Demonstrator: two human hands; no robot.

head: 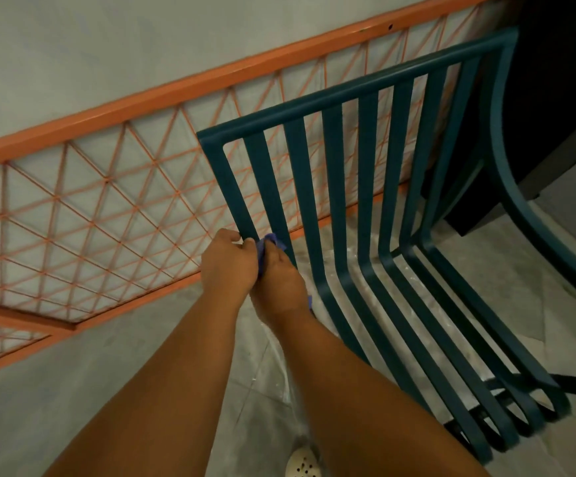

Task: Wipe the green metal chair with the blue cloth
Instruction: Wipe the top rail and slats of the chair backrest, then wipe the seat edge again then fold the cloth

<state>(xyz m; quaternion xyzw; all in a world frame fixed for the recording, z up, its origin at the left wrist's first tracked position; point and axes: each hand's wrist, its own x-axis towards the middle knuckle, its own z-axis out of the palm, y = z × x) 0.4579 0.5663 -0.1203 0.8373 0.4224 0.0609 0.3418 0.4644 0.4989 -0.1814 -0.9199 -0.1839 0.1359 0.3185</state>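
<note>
2 bare hands are meeting low on the back of the green chair (pixel 365 187), seen from the head camera looking down. The left hand (pixel 226 261) is curling its fingers around the outer edge bar of the chair back, down near where the back bends into the seat. The right hand (pixel 278 287) is squeezing tight on the blue cloth (pixel 268 243), and it is pressing the cloth against the slat just beside that edge bar. Only a small bunch of the cloth is poking out above the fingers, and a tiny bit is peeking out by the wrist. The 2 hands are touching each other.

The chair is made of flat metal slats that are running down the back, bending, and then going forward as the seat. The slat ends are curling under at the front edge. 1 curved arm of the chair is sweeping down on the far side, next to a dark block.

Behind the chair, an orange rail (pixel 183 89) with thin crossed wires is standing against a pale wall. The chair is sitting on a grey floor (pixel 73 373) with whitish marks under the seat. A pale shoe (pixel 303 464) with little holes is showing at the bottom.
</note>
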